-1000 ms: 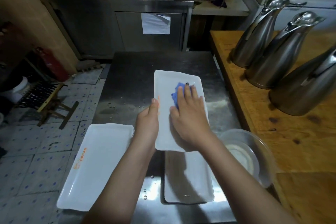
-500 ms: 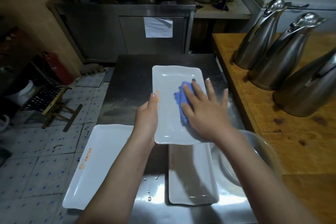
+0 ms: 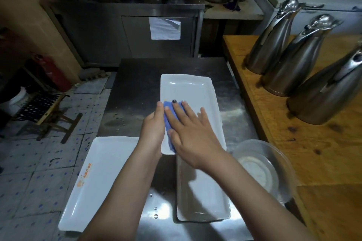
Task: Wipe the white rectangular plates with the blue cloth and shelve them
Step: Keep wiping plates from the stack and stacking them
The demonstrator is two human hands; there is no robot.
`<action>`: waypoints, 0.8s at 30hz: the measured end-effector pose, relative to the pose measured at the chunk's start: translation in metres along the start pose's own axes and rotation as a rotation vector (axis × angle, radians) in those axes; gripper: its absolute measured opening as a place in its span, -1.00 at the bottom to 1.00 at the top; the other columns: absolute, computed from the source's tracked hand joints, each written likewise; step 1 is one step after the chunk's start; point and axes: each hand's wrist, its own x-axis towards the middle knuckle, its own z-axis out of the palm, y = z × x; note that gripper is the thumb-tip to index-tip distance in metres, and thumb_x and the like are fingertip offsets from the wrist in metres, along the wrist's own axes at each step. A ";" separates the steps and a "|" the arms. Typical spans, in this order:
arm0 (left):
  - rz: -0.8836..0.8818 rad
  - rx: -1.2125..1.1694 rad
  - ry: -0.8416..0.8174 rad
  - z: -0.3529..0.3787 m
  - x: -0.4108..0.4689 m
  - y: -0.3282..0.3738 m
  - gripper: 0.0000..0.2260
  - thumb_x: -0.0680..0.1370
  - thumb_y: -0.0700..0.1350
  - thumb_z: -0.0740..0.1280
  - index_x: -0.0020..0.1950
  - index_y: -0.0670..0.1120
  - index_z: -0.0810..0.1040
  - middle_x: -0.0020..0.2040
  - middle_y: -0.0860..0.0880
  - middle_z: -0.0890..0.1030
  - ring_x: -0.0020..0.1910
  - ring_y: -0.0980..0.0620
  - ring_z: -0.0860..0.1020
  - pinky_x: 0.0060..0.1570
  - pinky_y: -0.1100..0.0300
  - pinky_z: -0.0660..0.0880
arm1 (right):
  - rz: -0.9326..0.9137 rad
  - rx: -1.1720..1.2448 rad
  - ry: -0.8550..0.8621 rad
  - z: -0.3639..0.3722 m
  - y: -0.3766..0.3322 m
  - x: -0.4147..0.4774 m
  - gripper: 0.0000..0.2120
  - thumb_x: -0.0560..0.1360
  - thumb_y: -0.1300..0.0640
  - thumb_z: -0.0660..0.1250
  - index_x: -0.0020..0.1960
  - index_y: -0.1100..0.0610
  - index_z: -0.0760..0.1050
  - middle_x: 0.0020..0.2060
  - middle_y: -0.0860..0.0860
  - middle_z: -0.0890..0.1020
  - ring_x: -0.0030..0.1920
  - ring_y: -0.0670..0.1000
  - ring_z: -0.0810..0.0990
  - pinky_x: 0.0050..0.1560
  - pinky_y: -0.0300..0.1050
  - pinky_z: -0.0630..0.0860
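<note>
A white rectangular plate (image 3: 188, 92) lies lengthwise in the middle of the steel table (image 3: 137, 88). My left hand (image 3: 153, 129) grips its left edge. My right hand (image 3: 192, 133) lies flat with spread fingers on the blue cloth (image 3: 168, 123), pressing it onto the plate's left half. Most of the cloth is hidden under the hand. A second white plate (image 3: 203, 197) lies nearer to me, partly under the first. A third white plate (image 3: 98, 182), with orange print, lies at the table's left front corner and overhangs the edge.
A clear bowl (image 3: 262, 166) with a white dish inside stands at the right front. Three steel jugs (image 3: 290, 60) stand on the wooden counter (image 3: 293, 143) to the right. A steel cabinet (image 3: 137, 31) with pots on top is behind. Tiled floor and a folding stool (image 3: 49, 113) lie to the left.
My right hand has slid the blue cloth leftward across the plate, up against my left hand. The left hand has kept its hold on the plate's left edge.
</note>
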 end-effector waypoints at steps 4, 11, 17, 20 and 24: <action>-0.005 0.022 -0.084 0.007 -0.003 -0.005 -0.67 0.59 0.12 0.17 -0.21 -0.02 0.57 -0.23 0.00 0.66 -0.27 0.03 0.63 -0.27 0.22 0.54 | 0.189 -0.184 0.093 -0.010 0.031 0.027 -0.49 0.63 -0.06 -0.19 0.55 -0.04 -0.19 0.55 -0.04 -0.12 0.53 0.02 -0.22 0.41 0.23 -0.34; 0.030 0.059 -0.075 -0.010 0.008 0.005 -0.67 0.57 0.17 0.17 -0.16 0.00 0.59 -0.28 0.06 0.68 -0.33 0.05 0.66 -0.39 0.25 0.51 | 0.275 -0.174 0.096 -0.005 0.053 0.007 -0.47 0.62 -0.09 -0.17 0.56 -0.01 -0.13 0.55 -0.02 -0.10 0.53 0.00 -0.22 0.42 0.08 -0.35; 0.011 0.074 -0.035 -0.009 0.012 0.006 -0.67 0.59 0.18 0.12 -0.19 0.03 0.53 -0.27 0.01 0.63 -0.38 0.06 0.62 -0.51 0.32 0.46 | -0.070 -0.038 0.028 -0.002 0.022 0.006 -0.47 0.59 -0.08 -0.22 0.55 -0.06 -0.14 0.55 -0.07 -0.10 0.52 -0.07 -0.21 0.44 -0.03 -0.31; 0.089 0.094 -0.085 0.001 0.010 0.005 -0.66 0.60 0.10 0.17 -0.26 -0.03 0.56 -0.31 0.01 0.63 -0.41 0.10 0.61 -0.42 0.31 0.49 | 0.022 -0.134 0.119 -0.013 0.029 0.029 -0.49 0.62 -0.08 -0.19 0.55 -0.06 -0.15 0.55 -0.05 -0.07 0.53 -0.01 -0.16 0.45 0.10 -0.29; 0.084 0.076 -0.131 0.002 0.008 0.002 -0.67 0.58 0.09 0.22 -0.27 -0.02 0.60 -0.35 0.09 0.67 -0.33 0.07 0.65 -0.31 0.24 0.53 | 0.304 -0.266 0.181 -0.026 0.050 0.047 -0.50 0.63 -0.07 -0.19 0.55 -0.05 -0.08 0.55 -0.01 -0.05 0.54 0.05 -0.17 0.42 0.19 -0.33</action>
